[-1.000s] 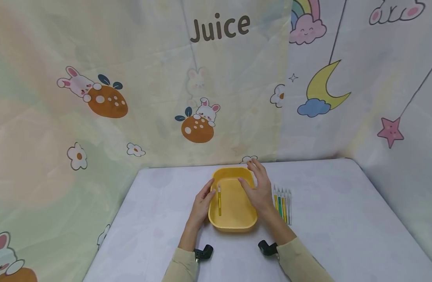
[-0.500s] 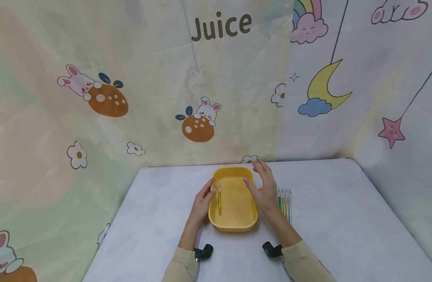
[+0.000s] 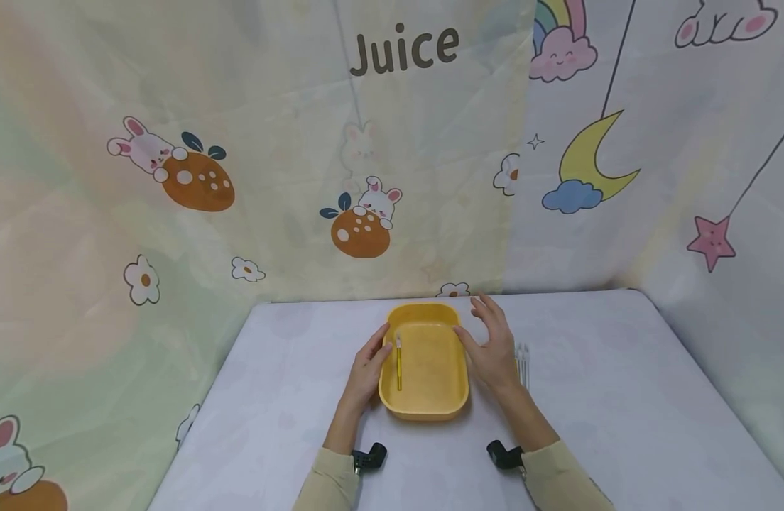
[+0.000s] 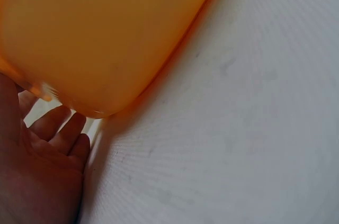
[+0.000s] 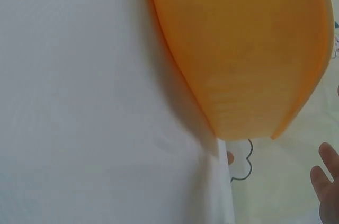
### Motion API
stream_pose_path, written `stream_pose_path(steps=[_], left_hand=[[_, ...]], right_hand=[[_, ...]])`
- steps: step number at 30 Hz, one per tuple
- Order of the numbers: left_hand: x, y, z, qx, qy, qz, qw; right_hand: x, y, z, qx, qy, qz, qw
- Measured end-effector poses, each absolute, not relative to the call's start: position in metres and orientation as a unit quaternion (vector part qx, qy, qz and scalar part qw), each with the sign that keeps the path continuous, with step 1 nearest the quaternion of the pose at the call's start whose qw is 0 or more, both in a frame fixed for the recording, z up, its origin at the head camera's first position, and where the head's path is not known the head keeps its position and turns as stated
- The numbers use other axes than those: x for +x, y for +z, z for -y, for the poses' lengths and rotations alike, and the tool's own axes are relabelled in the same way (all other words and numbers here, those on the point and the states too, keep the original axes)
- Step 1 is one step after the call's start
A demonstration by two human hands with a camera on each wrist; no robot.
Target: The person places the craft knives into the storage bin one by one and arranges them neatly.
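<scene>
A yellow rectangular tray (image 3: 430, 408) with rounded corners stands on the table. Inside, along its left side, lies a slim yellow pencil-like stick (image 3: 399, 365) with a pale tip. My left hand (image 3: 366, 369) grips the tray's left wall, thumb at the rim and fingers outside; the left wrist view shows its fingers against the wall. My right hand (image 3: 494, 355) is beside the right rim, fingers spread and holding nothing. Its thumb tip overlaps the rim, but contact cannot be told. Behind it, similar slim sticks (image 3: 525, 365) lie on the table, partly hidden by the hand and forearm.
A white cloth covers the table (image 3: 622, 397). A printed cloth backdrop (image 3: 290, 156) rises directly behind the far edge, with more cloth at both sides. Each wrist carries a black camera mount (image 3: 370, 458).
My right hand has shifted right, away from the tray's middle, and now hides more of the sticks. My left hand, the tray and the stick inside it stay in place.
</scene>
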State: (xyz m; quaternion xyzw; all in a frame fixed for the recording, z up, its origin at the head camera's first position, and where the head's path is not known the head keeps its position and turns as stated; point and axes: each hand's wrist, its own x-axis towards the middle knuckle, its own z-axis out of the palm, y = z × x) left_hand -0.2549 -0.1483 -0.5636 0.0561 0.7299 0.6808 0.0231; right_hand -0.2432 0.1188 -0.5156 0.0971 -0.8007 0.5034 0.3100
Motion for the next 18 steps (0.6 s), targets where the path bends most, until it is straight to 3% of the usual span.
stream_pose_path(steps=[18], left_hand=[[-0.256, -0.565, 0.147, 0.055, 0.684, -0.727, 0.02]], right_hand=[[-0.245, -0.52, -0.152, 0.072, 0.494, 0.824, 0.269]])
